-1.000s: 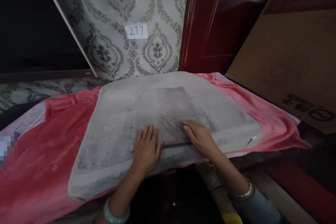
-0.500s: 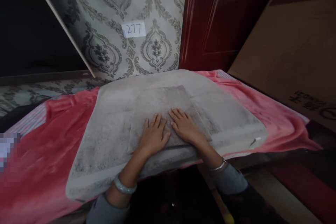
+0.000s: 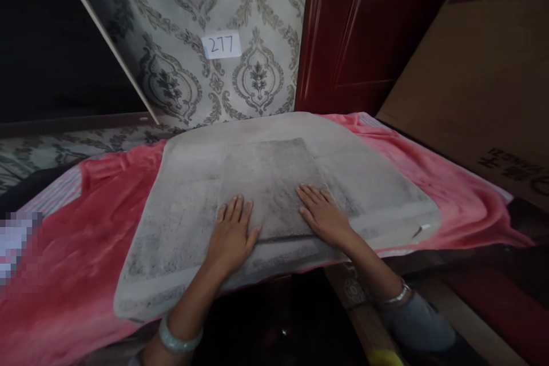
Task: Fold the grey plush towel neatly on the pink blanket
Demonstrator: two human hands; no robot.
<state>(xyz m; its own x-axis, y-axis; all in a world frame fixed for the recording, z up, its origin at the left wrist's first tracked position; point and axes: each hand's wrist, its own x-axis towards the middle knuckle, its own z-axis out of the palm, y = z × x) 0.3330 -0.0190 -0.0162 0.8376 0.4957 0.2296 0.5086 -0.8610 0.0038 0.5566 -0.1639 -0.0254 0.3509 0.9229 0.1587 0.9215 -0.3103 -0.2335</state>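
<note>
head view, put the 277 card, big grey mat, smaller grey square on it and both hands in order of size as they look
1. big grey mat
2. smaller grey square
3. left hand and right hand, too alike to rank
4. 277 card

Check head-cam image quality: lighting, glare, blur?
Head view: dim overall, dark panel nearly black; head view: small glint at bottom centre; head view: left hand and right hand fairly clear, 277 note legible; head view: smaller grey cloth low-contrast against larger grey cloth; head view: pixelated patch at left edge.
</note>
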